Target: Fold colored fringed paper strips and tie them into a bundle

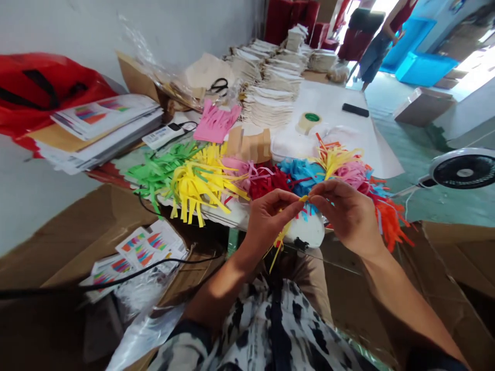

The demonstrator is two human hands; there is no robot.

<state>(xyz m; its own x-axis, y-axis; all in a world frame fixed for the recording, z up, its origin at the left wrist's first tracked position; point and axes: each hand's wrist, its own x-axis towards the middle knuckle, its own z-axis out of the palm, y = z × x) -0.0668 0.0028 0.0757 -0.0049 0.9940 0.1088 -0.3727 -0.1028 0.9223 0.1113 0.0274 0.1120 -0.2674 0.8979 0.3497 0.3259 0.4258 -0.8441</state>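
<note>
Pinching a small twisted yellow piece (303, 198)

In the head view, the piece looks narrow, bright and tightly rolled; loose yellow strips (282, 238) dangle below, their link to it partly hidden. It sits between the hands, fingertips of the left hand (270, 216) and right hand (348, 211) gripping opposite ends. Red fringe (268, 181) and blue fringe (301, 172) lie just beyond, on the bench (328, 103).

Matt, papery yellow strips (199, 181)
</note>
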